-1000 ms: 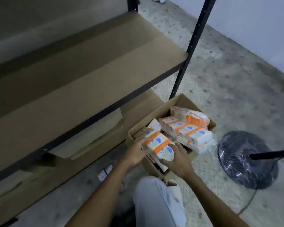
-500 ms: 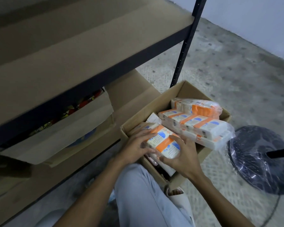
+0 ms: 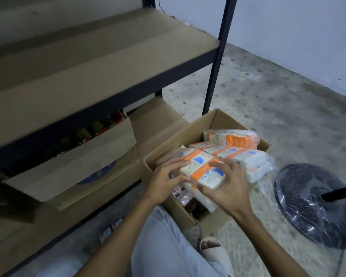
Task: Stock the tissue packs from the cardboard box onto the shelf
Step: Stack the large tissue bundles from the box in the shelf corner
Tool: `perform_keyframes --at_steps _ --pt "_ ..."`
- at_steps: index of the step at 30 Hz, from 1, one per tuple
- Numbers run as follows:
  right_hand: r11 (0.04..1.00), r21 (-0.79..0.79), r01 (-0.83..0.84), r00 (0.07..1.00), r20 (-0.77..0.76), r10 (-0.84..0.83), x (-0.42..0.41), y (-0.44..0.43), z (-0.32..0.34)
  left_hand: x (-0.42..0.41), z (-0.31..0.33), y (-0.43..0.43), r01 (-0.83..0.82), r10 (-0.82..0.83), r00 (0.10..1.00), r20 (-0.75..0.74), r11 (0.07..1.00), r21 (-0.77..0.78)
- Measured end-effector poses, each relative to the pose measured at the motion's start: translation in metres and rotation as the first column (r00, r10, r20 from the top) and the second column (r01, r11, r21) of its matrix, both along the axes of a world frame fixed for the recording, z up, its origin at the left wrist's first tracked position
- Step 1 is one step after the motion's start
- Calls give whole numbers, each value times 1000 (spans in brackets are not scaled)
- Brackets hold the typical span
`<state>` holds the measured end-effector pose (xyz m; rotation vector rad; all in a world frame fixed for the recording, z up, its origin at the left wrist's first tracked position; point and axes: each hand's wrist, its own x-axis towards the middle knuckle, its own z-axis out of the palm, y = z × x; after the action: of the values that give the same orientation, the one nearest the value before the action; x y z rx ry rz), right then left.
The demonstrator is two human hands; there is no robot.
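An open cardboard box [image 3: 169, 200] stands on the floor beside the shelf unit. It holds several white and orange tissue packs [image 3: 236, 154], some wrapped in clear plastic. My left hand [image 3: 164, 180] and my right hand [image 3: 226, 186] both grip one bundle of tissue packs [image 3: 202, 170] at the box's near end, held just above the rim. The brown shelf board [image 3: 100, 62] with a dark metal frame lies up and to the left, with nothing on it.
A dark upright post [image 3: 218, 56] of the shelf stands just behind the box. Below the board, a brown carton [image 3: 72, 166] with colourful items sits on the lower shelf. A black fan base [image 3: 308, 202] wrapped in plastic lies right of the box. My knee [image 3: 168, 246] is below.
Both hands have closed further around the bundle and lifted it slightly out of the box. The view has tilted up, showing more of the shelf and wall.
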<state>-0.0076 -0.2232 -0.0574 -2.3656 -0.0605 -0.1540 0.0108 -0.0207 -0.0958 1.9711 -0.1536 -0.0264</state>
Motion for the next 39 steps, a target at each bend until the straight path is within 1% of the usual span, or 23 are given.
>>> perform_keyframes --at_steps 3,8,12,15,20,24,29,32,36,39 --pt "1000 -13 -2 999 44 3 -6 -9 12 -3 15 -4 1 0 999 48 1000 -11" --pt "1000 -7 -3 989 145 4 -13 -20 41 -13 46 -15 -11 16 999 41 993 -117" --pt "999 44 19 961 274 -30 -20 -23 70 -16 75 -22 -14 31 994 101 986 -164" --pt "997 71 19 927 373 -45 -25 -21 95 -15 104 -25 -18 45 973 228 992 -122" --pt "994 108 19 847 527 -73 -23 -15 134 -6 153 -18 2 28 905 424 998 -70" --pt "985 175 -4 796 596 -103 -7 -2 153 11 191 -3 -31 -2 828 561 998 49" --pt "961 271 -47 747 648 -147 23 20 166 29 226 18 -70 10 808 589 994 79" --pt "952 298 -65 731 664 -158 29 21 180 32 239 18 -76 27 811 584 995 59" --pt "953 295 -72 699 696 -163 29 18 195 34 255 14 -83 29 748 663 995 50" --pt "939 331 -94 702 691 -173 41 29 199 45 265 23 -111 28 720 694 991 75"
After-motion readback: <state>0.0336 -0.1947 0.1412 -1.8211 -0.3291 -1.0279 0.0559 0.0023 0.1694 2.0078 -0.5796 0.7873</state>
